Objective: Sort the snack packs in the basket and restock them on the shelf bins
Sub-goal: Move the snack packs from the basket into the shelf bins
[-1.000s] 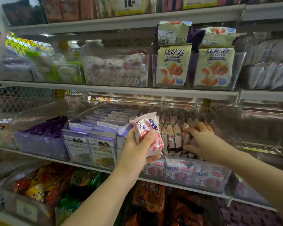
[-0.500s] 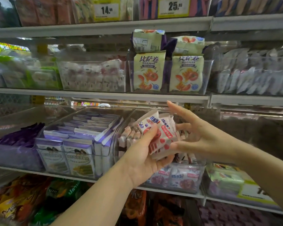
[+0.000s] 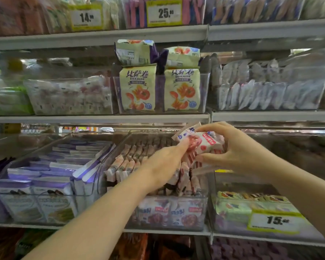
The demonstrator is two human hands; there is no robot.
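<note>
I've got the snack pack (image 3: pixel 202 142) between my left hand (image 3: pixel 163 162) and right hand (image 3: pixel 238 152), over the middle bin (image 3: pixel 176 198); left bin (image 3: pixel 45 196) and right bin (image 3: pixel 231 214) flank it on 1 shelf (image 3: pixel 45 225).

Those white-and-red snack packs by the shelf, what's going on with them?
A person is restocking a shop shelf. A small bunch of white-and-red plastic snack packs is held just above a clear plastic bin lined with rows of the same packs. The right hand pinches the bunch from the right, and the left hand holds it from the left. The bunch is not yet in the bin.
</note>
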